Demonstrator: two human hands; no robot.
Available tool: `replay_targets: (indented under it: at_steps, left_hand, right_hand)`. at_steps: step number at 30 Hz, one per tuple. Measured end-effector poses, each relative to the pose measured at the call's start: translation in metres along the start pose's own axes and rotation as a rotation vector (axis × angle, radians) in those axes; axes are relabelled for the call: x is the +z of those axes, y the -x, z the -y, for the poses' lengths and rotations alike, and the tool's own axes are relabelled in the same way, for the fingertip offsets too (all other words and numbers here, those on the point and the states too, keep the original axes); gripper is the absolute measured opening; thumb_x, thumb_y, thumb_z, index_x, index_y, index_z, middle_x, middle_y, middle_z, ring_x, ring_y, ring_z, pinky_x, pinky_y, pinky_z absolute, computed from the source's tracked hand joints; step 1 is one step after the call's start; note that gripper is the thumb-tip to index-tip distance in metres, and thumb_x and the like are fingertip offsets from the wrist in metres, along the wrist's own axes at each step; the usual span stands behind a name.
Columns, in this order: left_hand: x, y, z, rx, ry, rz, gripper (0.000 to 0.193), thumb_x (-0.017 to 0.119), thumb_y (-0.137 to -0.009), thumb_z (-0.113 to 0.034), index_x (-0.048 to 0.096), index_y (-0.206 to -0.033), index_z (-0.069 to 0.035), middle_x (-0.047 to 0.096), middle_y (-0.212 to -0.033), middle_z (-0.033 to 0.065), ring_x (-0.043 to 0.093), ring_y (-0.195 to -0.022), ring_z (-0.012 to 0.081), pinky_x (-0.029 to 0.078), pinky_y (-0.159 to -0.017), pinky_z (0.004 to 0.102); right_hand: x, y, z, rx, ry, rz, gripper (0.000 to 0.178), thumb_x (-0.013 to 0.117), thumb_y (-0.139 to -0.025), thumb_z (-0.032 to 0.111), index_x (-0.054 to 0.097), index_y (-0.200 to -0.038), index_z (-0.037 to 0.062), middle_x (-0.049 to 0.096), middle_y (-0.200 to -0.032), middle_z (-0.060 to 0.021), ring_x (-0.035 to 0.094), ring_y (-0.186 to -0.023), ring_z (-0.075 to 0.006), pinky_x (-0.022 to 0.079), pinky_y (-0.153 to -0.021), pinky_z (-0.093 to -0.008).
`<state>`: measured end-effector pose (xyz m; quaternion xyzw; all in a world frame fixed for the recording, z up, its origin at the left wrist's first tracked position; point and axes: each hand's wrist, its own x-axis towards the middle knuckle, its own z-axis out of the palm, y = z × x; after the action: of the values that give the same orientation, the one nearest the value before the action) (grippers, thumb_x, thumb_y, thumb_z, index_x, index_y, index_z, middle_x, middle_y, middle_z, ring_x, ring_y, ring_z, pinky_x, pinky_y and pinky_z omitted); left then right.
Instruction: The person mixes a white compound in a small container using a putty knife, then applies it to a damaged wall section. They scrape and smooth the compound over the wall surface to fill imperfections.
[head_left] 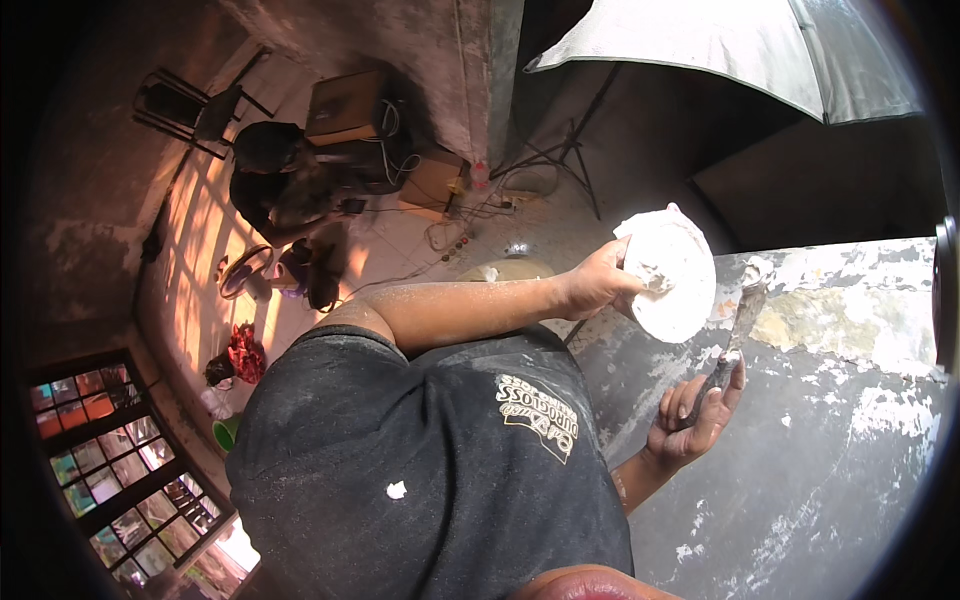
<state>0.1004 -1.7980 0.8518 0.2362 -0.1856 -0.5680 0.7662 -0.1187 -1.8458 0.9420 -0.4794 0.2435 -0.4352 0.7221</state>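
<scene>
My left hand is closed on the edge of a round white disc, held up before the wall. White paste lies on the disc, with a small heap near my thumb. My right hand is lower and to the right, its fingers wrapped round the handle of a putty knife. The knife points upward, and a lump of white paste sits at its blade end. Knife and disc are a little apart. Behind them stands a grey wall with white smears and a rough, yellowish patch.
A large pale umbrella hangs at the upper right, near a tripod stand. Another person is low on the tiled floor at the far left, among cardboard boxes, loose cables and a chair. A barred window is at lower left.
</scene>
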Motion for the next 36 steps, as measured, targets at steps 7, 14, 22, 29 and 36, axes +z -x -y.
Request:
replay_targets:
  at_steps: [7, 14, 22, 29, 36]
  left_hand:
    - [0.010, -0.008, 0.002, -0.029, -0.026, 0.000, 0.069, 0.064, -0.089, 0.002, 0.042, -0.154, -0.001, 0.066, -0.136, 0.0127, 0.070, -0.118, 0.0186, 0.063, -0.089, 0.0327]
    - [0.007, -0.011, 0.007, -0.033, -0.035, 0.003, 0.070, 0.063, -0.088, 0.002, 0.041, -0.155, -0.001, 0.065, -0.138, 0.0127, 0.070, -0.119, 0.0200, 0.064, -0.089, 0.0354]
    - [0.007, -0.011, -0.005, -0.040, -0.030, 0.003, 0.073, 0.060, -0.087, 0.004, 0.040, -0.157, 0.001, 0.063, -0.142, 0.0134, 0.067, -0.125, 0.0201, 0.062, -0.094, 0.0362]
    - [0.002, -0.012, -0.007, -0.010, -0.048, -0.033, 0.071, 0.058, -0.088, 0.005, 0.040, -0.156, 0.002, 0.063, -0.142, 0.0150, 0.067, -0.126, 0.0212, 0.059, -0.102, 0.0367]
    - [0.002, -0.012, -0.012, -0.014, -0.045, -0.004, 0.070, 0.057, -0.088, 0.005, 0.040, -0.156, 0.003, 0.062, -0.143, 0.0157, 0.066, -0.128, 0.0218, 0.058, -0.104, 0.0371]
  right_hand:
    - [-0.007, -0.002, 0.006, -0.004, 0.007, -0.016, 0.064, 0.062, -0.104, 0.015, 0.033, -0.159, -0.0001, 0.041, -0.061, -0.0008, 0.028, -0.044, -0.0050, 0.025, -0.038, -0.0213]
    - [-0.009, -0.006, 0.004, -0.009, 0.020, -0.051, 0.064, 0.063, -0.103, 0.016, 0.034, -0.158, -0.0013, 0.041, -0.059, -0.0004, 0.028, -0.042, -0.0050, 0.026, -0.038, -0.0213]
    - [-0.004, -0.010, 0.002, 0.005, 0.025, -0.048, 0.064, 0.064, -0.103, 0.016, 0.035, -0.157, -0.0010, 0.040, -0.059, -0.0008, 0.027, -0.042, -0.0055, 0.025, -0.038, -0.0215]
    - [0.003, -0.015, 0.002, 0.009, 0.018, -0.041, 0.063, 0.063, -0.103, 0.015, 0.035, -0.158, -0.0006, 0.039, -0.059, -0.0006, 0.027, -0.042, -0.0049, 0.025, -0.037, -0.0212]
    - [0.003, -0.017, -0.001, 0.001, 0.021, -0.015, 0.063, 0.062, -0.103, 0.015, 0.035, -0.157, -0.0017, 0.040, -0.060, -0.0001, 0.027, -0.043, -0.0045, 0.025, -0.037, -0.0206]
